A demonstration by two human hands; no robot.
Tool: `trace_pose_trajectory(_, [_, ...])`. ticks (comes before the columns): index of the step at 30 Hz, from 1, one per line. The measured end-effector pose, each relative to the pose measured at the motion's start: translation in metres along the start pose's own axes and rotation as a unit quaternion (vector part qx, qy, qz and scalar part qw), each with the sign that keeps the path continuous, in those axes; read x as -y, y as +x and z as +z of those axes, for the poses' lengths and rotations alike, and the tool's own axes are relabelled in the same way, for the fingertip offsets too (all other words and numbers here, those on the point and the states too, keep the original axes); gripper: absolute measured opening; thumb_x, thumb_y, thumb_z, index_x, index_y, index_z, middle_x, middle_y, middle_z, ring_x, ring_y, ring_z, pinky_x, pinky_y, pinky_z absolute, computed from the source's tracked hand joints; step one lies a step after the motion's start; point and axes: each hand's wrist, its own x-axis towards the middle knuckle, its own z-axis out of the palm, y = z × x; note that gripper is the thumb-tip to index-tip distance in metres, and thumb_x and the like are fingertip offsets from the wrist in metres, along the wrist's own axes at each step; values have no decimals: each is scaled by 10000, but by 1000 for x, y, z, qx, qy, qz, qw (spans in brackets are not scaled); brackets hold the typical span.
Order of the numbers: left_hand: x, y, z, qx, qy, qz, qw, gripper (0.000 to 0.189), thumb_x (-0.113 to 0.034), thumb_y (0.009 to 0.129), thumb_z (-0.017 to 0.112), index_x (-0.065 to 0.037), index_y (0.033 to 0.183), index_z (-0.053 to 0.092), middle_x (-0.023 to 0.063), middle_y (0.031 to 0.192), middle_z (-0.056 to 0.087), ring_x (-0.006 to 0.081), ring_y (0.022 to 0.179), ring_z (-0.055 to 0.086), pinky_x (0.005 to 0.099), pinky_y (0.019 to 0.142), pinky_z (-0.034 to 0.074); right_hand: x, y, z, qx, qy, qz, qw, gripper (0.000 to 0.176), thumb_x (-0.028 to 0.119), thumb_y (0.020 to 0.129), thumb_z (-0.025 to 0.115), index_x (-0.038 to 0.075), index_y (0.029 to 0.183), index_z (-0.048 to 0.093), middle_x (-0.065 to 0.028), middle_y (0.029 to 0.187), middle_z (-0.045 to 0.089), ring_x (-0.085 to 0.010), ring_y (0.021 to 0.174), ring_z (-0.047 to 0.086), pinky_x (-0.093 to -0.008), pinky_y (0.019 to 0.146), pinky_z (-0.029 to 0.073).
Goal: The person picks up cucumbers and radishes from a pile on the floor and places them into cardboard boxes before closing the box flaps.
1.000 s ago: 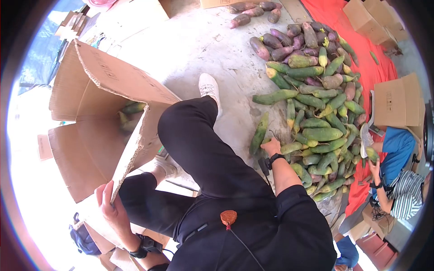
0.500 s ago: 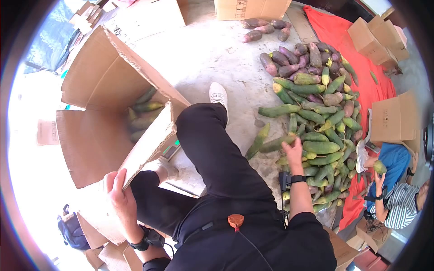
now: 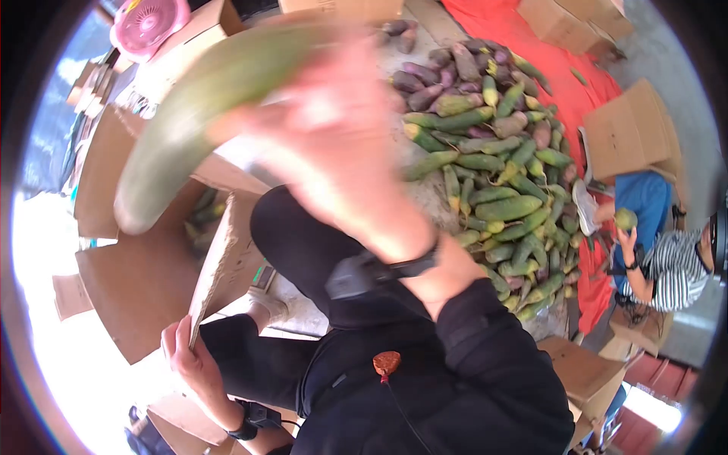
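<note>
A long green radish (image 3: 182, 114) is raised close to the camera, and my right hand (image 3: 334, 144), blurred by motion, is closed round its end. It hangs over the upper side of an open cardboard box (image 3: 144, 292). Several radishes (image 3: 203, 220) lie inside that box, partly hidden by its walls. My left hand (image 3: 186, 355) grips the edge of a box flap (image 3: 216, 265), fingers over the top. To the right spreads a large pile of green radishes (image 3: 504, 208), with purple radishes (image 3: 440, 80) at its far end.
A red cloth (image 3: 531, 61) runs behind the pile. At the right, a person in a striped shirt (image 3: 675, 265) holds a round green vegetable (image 3: 625, 220) near a cardboard box (image 3: 633, 136). A pink basket (image 3: 149, 26) stands upper left. A scale display (image 3: 263, 278) shows beside the box.
My right hand has taken a green radish from the near side of the pile and lifted it up and left, toward the box. My left hand stays on the flap. The view has shifted.
</note>
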Motion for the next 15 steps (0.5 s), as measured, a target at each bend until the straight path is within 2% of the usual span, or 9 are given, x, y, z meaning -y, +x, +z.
trace_pose_trajectory(2, [5, -1, 2, 2, -8, 13, 1000, 203, 43, 807, 555, -1, 994, 621, 151, 887, 571, 309, 813, 571, 361, 726, 455, -20, -9, 27, 95, -16, 88, 991, 439, -21, 682, 723, 41, 1037, 473, -95, 1012, 537, -210, 948, 571, -325, 731, 518])
trace_pose_trajectory(3, [7, -2, 3, -5, -9, 11, 1000, 195, 34, 815, 555, 0, 995, 621, 149, 887, 572, 305, 812, 572, 362, 722, 455, -38, -16, 31, 115, -130, -22, 985, 427, -5, 666, 732, 43, 1017, 492, -109, 982, 540, -254, 949, 557, -356, 768, 491])
trace_pose_trajectory(4, [9, -3, 3, -2, -15, 21, 1000, 195, 34, 815, 555, 0, 995, 621, 149, 887, 572, 305, 812, 572, 362, 722, 455, -47, -21, 28, 132, -242, -130, 952, 416, 11, 651, 741, 45, 996, 511, -123, 953, 543, -298, 950, 542, -387, 805, 465])
trace_pose_trajectory(7, [15, -4, 4, 5, -1, 7, 1000, 163, -8, 850, 564, -5, 1001, 625, 137, 882, 573, 287, 807, 571, 364, 716, 457, -54, -34, -3, 117, -284, -134, 942, 398, 29, 619, 753, 62, 955, 543, -133, 922, 547, -352, 955, 507, -421, 858, 410])
trace_pose_trajectory(8, [16, -4, 5, 10, -4, 12, 1000, 163, -8, 850, 564, -5, 1001, 625, 137, 882, 573, 287, 807, 571, 364, 716, 457, -51, -39, -20, 84, -324, -83, 939, 340, 50, 641, 753, 71, 923, 565, -118, 926, 558, -316, 928, 537, -396, 817, 443])
trace_pose_trajectory(9, [16, -3, 3, 14, -2, 22, 1000, 158, -14, 858, 562, -6, 1002, 626, 134, 883, 573, 282, 807, 572, 360, 715, 458, -49, -47, -42, 60, -333, -42, 940, 283, 55, 732, 721, 42, 975, 577, -75, 965, 579, -177, 866, 583, -280, 692, 482])
trace_pose_trajectory(10, [17, -4, 3, 16, 0, 30, 999, 153, -20, 867, 560, -8, 1003, 628, 131, 885, 573, 277, 808, 573, 357, 715, 458, -49, -55, -67, 47, -358, 18, 932, 275, 64, 763, 706, 39, 1004, 575, -64, 943, 595, -145, 835, 595, -254, 661, 483])
trace_pose_trajectory(13, [21, -5, 5, 8, -4, -13, 1000, 151, -23, 877, 550, -7, 1004, 629, 124, 887, 570, 262, 814, 574, 350, 720, 459, -45, -89, -151, -50, -405, 189, 893, 215, 89, 813, 671, 27, 1005, 597, -38, 923, 627, -105, 847, 599, -255, 730, 497])
trace_pose_trajectory(15, [24, -4, 5, 12, -1, 5, 1000, 152, -27, 880, 547, -7, 1006, 629, 122, 888, 569, 256, 819, 574, 345, 724, 459, -44, -125, -218, -100, -521, 224, 818, 217, 108, 811, 668, 20, 999, 603, -52, 920, 645, -121, 823, 605, -276, 737, 502])
